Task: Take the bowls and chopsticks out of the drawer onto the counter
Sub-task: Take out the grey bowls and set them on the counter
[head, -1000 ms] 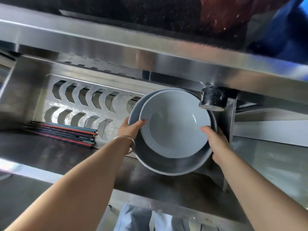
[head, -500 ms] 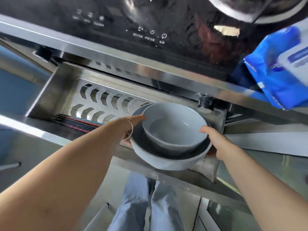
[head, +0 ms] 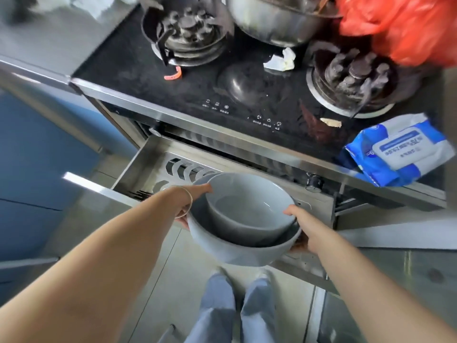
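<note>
From the head camera, two grey bowls are in the air just above the open drawer [head: 138, 167], the smaller bowl [head: 247, 206] nested inside the larger bowl [head: 237, 251]. The left hand [head: 190, 204] grips the stack's left edge, thumb hooked over the rim of the inner bowl and fingers tucked under the outer one; the right hand [head: 304, 226] does the same on the right edge. So both sets of fingers are closed on the stack, with the bowls lying between them, slightly tilted toward the person.

The move ahead looks like a carry up and away from the fingers: the cooktop [head: 138, 60] lies beyond and above the fingertips, and it is crowded. Free surface shows only beyond the left fingers, a pale strip of counter [head: 61, 38] well off to the far left, so I would judge that side the easier landing. Neither hand is clearly nearer; they share the load evenly.

The chopsticks [head: 138, 193] are only a dark sliver just left of the left wrist, down in the drawer, their long axis running left to right along the drawer floor. Their number cannot be made out here. The left hand is the nearer one to them once the bowls are set down.

Counted: two bowls, two burners, one steel pot [head: 277, 18], one red bag [head: 405, 26], one blue wipes pack [head: 400, 149].
</note>
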